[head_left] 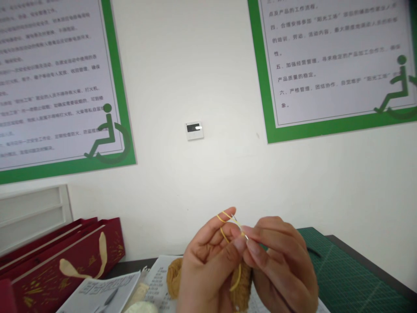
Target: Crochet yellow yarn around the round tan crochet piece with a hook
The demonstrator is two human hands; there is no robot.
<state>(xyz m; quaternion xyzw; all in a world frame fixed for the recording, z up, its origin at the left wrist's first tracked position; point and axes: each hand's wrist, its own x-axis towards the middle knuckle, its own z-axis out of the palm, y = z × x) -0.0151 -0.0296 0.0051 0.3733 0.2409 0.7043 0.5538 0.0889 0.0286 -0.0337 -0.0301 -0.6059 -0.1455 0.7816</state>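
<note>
Yellow yarn (224,234) loops around the raised index finger of my left hand (211,261), and its thumb pinches the yarn work against the other fingers. A thin metal crochet hook (246,237) sits between the thumb and fingers of my right hand (280,261), its tip up by the left index finger with yarn on it. Both hands meet closely, so the small stitches between them are mostly hidden. A loose yellow tail hangs below the pinch. Behind my hands lies brown yarn (174,278), partly covered by my left hand.
Dark red gift bags (97,243) lean at the left near printed sheets (107,291) with a pen on them. A pale ball (141,308) lies at the bottom edge. A green cutting mat (352,269) covers the right side. The white wall carries two green-framed posters (270,126).
</note>
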